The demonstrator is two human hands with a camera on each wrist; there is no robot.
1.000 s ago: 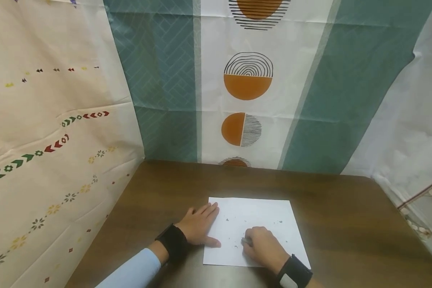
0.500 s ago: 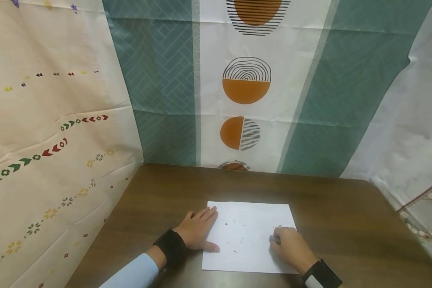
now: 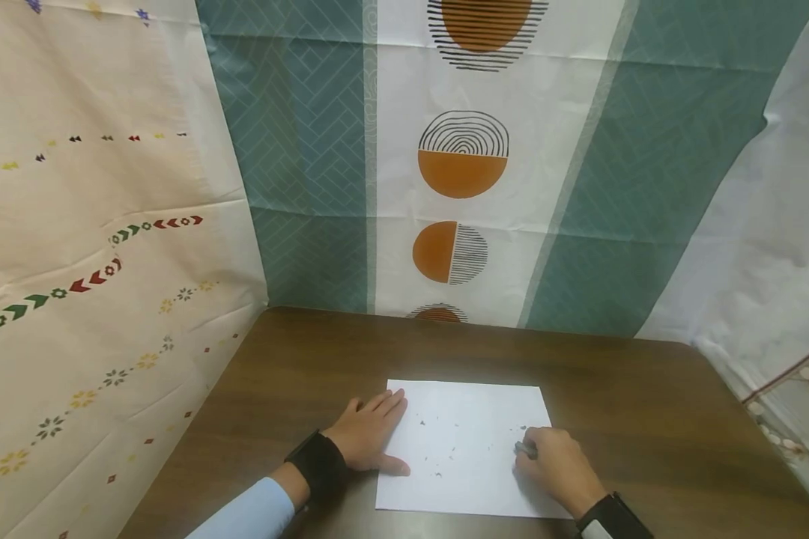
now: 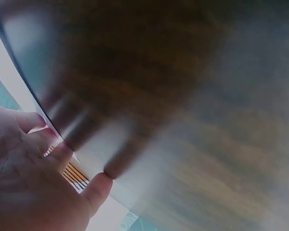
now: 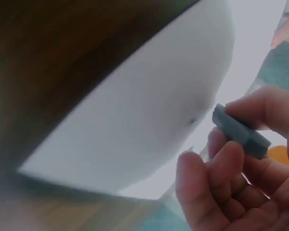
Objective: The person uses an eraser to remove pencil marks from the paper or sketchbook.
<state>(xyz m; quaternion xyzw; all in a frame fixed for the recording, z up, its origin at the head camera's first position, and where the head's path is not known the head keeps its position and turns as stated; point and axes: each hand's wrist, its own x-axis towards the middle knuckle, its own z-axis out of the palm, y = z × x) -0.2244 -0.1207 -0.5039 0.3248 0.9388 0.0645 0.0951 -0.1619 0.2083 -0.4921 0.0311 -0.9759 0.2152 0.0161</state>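
Note:
A sheet of white paper (image 3: 472, 486) lies on the brown table, with several small dark crumbs (image 3: 438, 474) scattered over it. My left hand (image 3: 369, 436) rests flat on the paper's left edge, its fingers and thumb spread. Over the right part of the sheet, my right hand (image 3: 561, 466) pinches a small dark grey eraser (image 5: 238, 131) between thumb and fingers. In the head view only one end of the eraser shows, past the fingertips. The left wrist view has the left hand (image 4: 43, 178) at its lower left, with the fingers' reflections on the shiny tabletop.
The wooden table (image 3: 647, 419) extends on both sides of the sheet. Behind it hangs a green and white curtain (image 3: 317, 224) with orange circles. A cream patterned cloth (image 3: 108, 299) hangs at the left, and a white cloth (image 3: 768, 262) at the right.
My right hand has moved from the middle of the sheet to its right side, still pinching the eraser. My left hand has stayed on the paper's left edge. The view has tilted up slightly.

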